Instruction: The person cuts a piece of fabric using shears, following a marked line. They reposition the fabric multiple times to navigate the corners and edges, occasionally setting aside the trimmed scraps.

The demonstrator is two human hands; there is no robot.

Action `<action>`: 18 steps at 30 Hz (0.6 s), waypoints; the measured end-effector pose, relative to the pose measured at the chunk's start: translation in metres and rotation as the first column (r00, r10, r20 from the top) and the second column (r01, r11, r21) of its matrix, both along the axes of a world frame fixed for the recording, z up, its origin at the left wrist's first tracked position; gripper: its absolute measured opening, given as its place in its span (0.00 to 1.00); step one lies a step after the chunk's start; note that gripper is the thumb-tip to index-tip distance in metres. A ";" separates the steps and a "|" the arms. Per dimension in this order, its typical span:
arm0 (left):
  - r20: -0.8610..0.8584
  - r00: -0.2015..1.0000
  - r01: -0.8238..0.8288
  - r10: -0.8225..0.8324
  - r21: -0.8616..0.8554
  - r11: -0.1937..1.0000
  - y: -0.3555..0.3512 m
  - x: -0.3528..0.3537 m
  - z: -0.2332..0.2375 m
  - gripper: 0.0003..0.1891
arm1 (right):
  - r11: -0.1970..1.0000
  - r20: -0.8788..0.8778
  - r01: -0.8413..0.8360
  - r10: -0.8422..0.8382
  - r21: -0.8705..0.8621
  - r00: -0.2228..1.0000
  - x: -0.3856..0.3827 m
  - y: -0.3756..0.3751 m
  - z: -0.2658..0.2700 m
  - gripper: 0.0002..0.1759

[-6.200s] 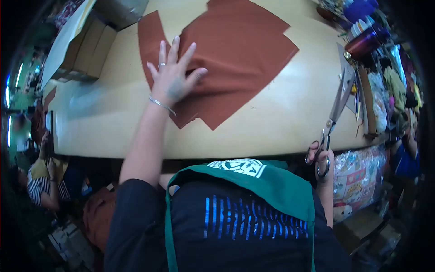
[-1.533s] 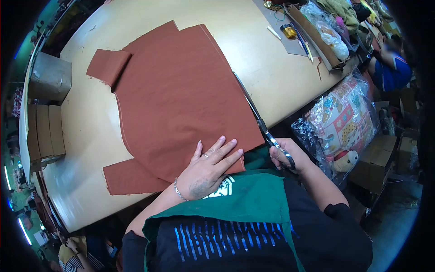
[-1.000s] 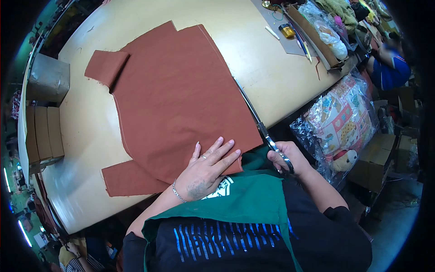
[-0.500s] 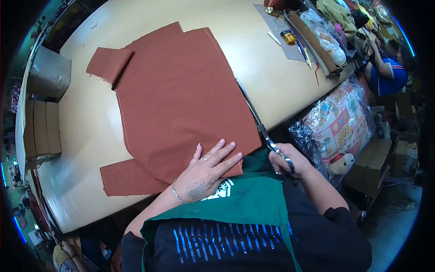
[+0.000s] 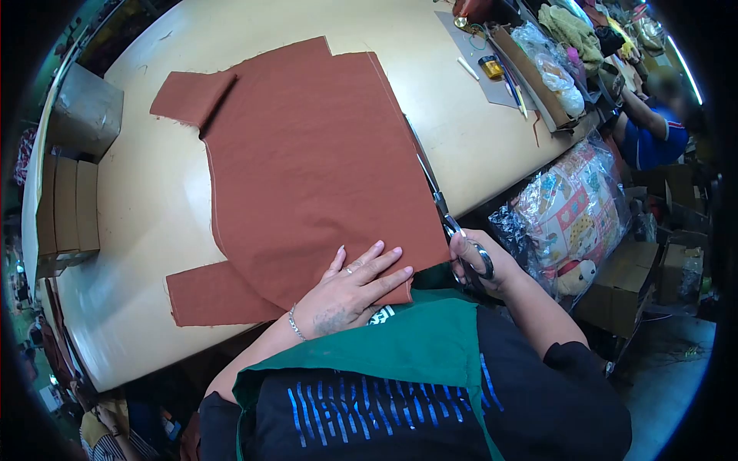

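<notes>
Left hand [image 5: 350, 288], spread flat, presses the rust-brown cut fabric piece [image 5: 307, 169] at the table's [image 5: 154, 230] near edge; right hand [image 5: 478, 265] grips the steel scissors [image 5: 438, 203].

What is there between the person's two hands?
The head view shows the near corner of the rust-brown cloth between them. The left hand presses flat on it. The right hand grips the scissors at its edge.
</notes>
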State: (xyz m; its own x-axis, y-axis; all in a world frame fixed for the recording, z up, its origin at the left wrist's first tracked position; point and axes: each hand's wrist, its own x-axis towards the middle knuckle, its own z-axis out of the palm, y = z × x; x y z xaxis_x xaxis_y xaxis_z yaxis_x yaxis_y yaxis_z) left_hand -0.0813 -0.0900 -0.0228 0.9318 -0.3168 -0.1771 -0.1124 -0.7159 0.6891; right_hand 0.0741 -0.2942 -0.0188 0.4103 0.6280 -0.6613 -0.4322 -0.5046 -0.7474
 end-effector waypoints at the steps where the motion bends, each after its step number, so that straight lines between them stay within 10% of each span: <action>1: -0.005 1.000 -0.002 0.002 -0.010 1.000 0.000 0.000 0.000 0.33 | 1.000 0.013 0.005 -0.005 -0.014 1.000 -0.001 0.000 0.001 0.34; 18: 0.000 1.000 -0.016 0.016 -0.056 0.998 0.002 -0.003 -0.003 0.32 | 0.999 0.102 -0.005 0.010 -0.053 0.995 -0.009 -0.003 0.002 0.34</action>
State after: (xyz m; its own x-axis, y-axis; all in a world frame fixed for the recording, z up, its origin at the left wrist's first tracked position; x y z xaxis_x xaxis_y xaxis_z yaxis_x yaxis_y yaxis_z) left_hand -0.0839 -0.0880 -0.0260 0.9370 -0.3111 -0.1588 -0.1018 -0.6780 0.7279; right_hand 0.0647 -0.2970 -0.0172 0.4726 0.5970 -0.6483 -0.3513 -0.5470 -0.7598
